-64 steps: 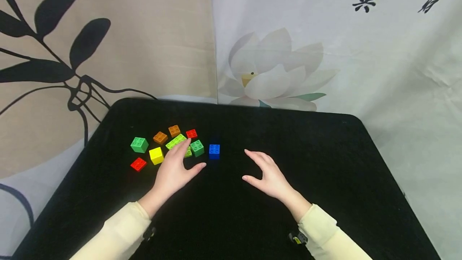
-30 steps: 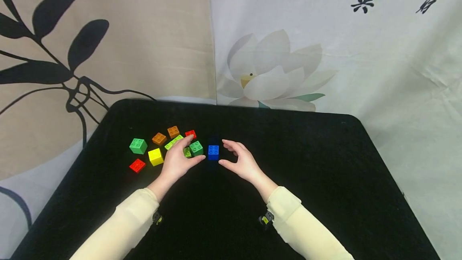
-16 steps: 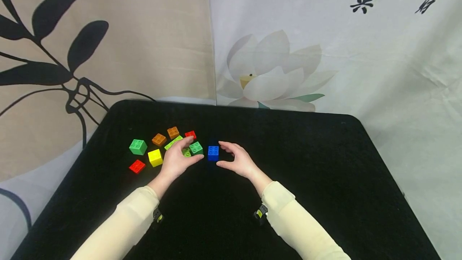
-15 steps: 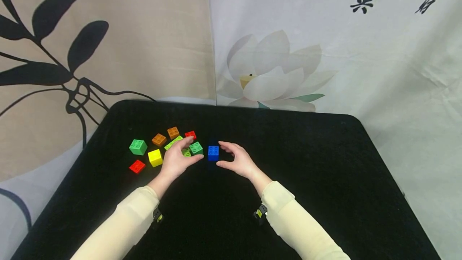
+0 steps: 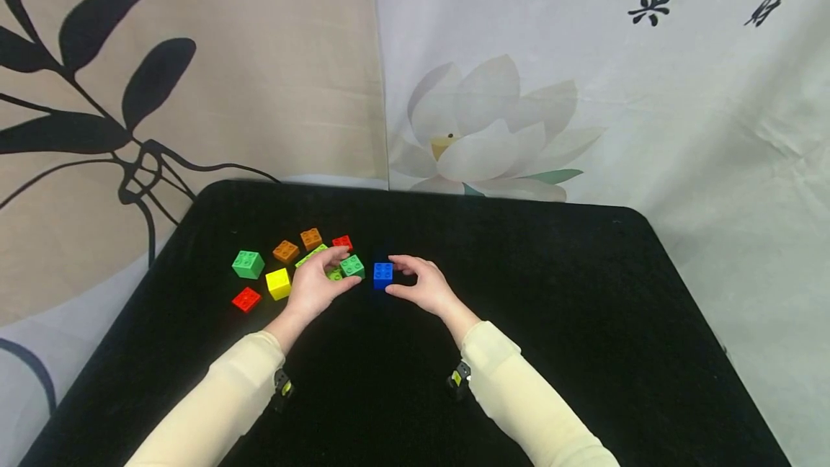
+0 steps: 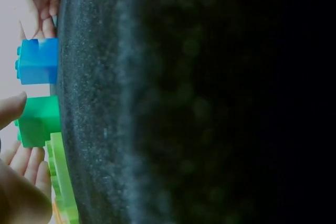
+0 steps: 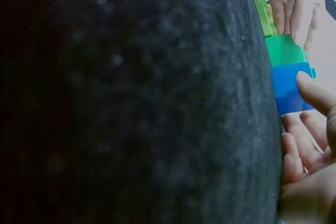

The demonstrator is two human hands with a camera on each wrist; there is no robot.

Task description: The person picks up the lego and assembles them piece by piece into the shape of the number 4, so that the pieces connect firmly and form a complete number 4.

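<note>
On the black table, a dark green brick (image 5: 353, 267) stands beside a blue brick (image 5: 383, 275). My left hand (image 5: 314, 285) is at the green brick, thumb near its front side and fingers near its far side. Lime green bricks (image 6: 64, 182) are partly hidden beneath that hand. My right hand (image 5: 424, 287) reaches in from the right, its thumb and fingertips close about the blue brick's right end. The right wrist view shows the right thumb (image 7: 312, 90) overlapping the blue brick (image 7: 289, 87). Both bricks sit on the tabletop.
Left of the hands lie a yellow block (image 5: 279, 284), a lighter green brick (image 5: 248, 264), a red brick (image 5: 246, 299) and two orange bricks (image 5: 286, 251). Another red brick (image 5: 342, 241) lies just behind the left fingertips. A printed cloth (image 5: 493, 114) hangs behind the table's far edge.
My right hand has moved left from bare table to the blue brick. My left hand has come slightly closer to the dark green brick, its thumb and fingers drawing nearer. The bricks stay put.
</note>
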